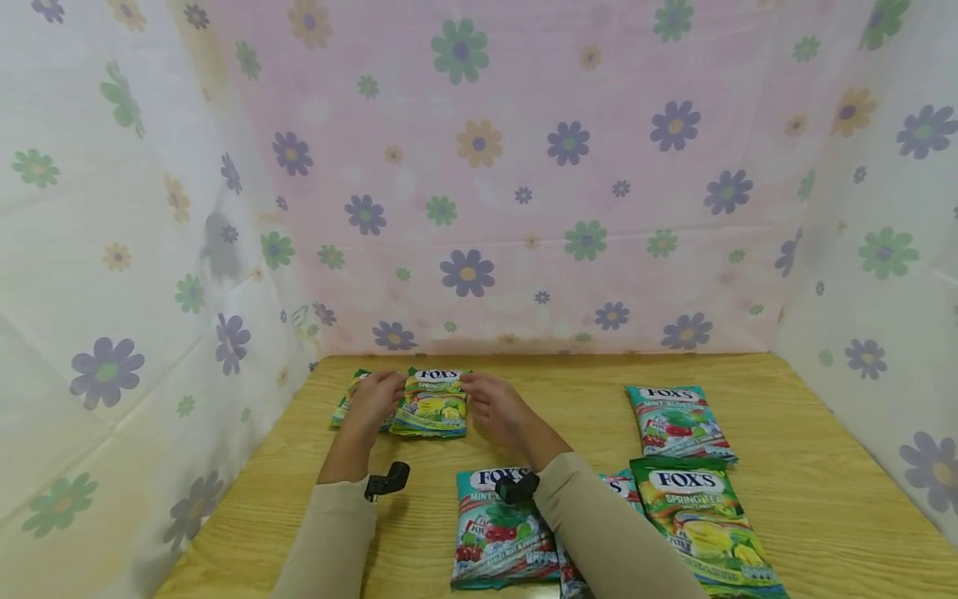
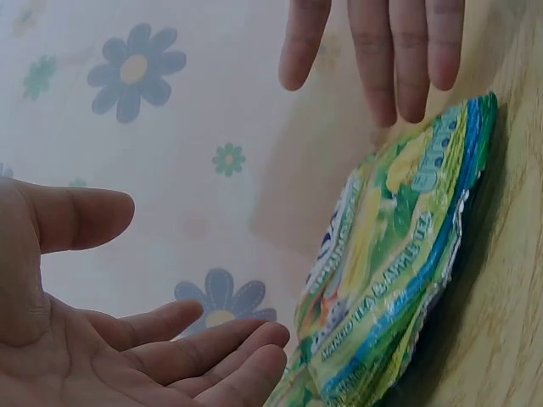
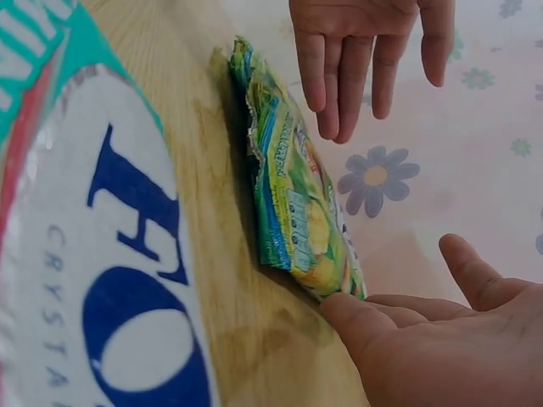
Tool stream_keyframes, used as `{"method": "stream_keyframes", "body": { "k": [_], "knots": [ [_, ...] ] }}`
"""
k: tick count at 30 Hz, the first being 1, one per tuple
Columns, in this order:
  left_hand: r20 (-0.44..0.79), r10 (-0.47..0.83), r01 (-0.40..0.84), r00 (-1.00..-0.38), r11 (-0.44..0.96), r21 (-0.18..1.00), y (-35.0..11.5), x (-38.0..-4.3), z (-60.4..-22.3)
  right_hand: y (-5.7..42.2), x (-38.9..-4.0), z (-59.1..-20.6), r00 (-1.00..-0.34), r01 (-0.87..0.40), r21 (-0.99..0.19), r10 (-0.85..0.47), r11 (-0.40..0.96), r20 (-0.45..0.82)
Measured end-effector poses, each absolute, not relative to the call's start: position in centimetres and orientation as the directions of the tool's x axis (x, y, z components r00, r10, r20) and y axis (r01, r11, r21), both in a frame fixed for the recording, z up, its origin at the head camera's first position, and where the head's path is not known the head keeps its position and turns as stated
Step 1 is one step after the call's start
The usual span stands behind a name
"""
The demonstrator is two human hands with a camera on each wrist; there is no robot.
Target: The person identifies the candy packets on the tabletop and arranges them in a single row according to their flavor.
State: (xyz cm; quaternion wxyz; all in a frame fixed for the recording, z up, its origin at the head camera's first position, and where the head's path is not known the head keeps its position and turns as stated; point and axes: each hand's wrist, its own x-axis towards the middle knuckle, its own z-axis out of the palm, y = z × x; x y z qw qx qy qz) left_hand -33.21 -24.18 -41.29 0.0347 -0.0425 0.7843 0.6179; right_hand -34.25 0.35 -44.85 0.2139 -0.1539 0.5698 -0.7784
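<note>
At the back left of the table, a green and yellow Fox's Spring Tea candy bag (image 1: 432, 408) lies flat, overlapping a second Spring Tea bag (image 1: 346, 403) on its left. My left hand (image 1: 377, 401) is at the left side of the front bag, partly covering the second one. On the opposite side my right hand (image 1: 500, 406) has its fingertips right at the bag's edge. Both hands have extended fingers, palms facing each other across the bag (image 2: 382, 254). In the right wrist view, the right hand's fingers (image 3: 349, 318) meet the bag's near corner.
A teal Mint Blossom bag (image 1: 497, 532) lies under the right forearm, with another bag (image 1: 624, 491) partly hidden beside it. To the right are a Spring Tea bag (image 1: 699, 520) and a Mint Blossom bag (image 1: 679, 424). Flowered cloth (image 1: 524, 249) encloses the wooden table (image 1: 554, 374).
</note>
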Motion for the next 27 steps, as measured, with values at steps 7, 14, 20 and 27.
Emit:
{"method": "stream_keyframes", "body": {
  "k": [7,14,20,27],
  "knots": [
    [-0.077,-0.017,-0.078,-0.997,0.269,0.960,-22.4,-32.8,-40.4,0.8,-33.9,-43.5,-0.852,0.126,-0.962,-0.523,-0.240,0.019],
    [-0.051,0.021,-0.044,-0.998,0.266,0.963,-20.9,-32.4,-40.0,1.5,-33.5,-42.0,-0.874,0.097,-0.980,-0.485,-0.173,-0.001],
    [-0.061,0.052,-0.044,-0.997,0.283,0.958,-19.6,-32.4,-39.8,2.4,-33.1,-41.1,-0.890,0.075,-0.990,-0.455,-0.120,-0.012],
    [-0.083,0.110,-0.036,-0.990,0.373,0.927,-18.0,-31.8,-39.8,3.9,-32.4,-40.6,-0.906,0.051,-0.997,-0.423,-0.055,-0.023]
  ]
}}
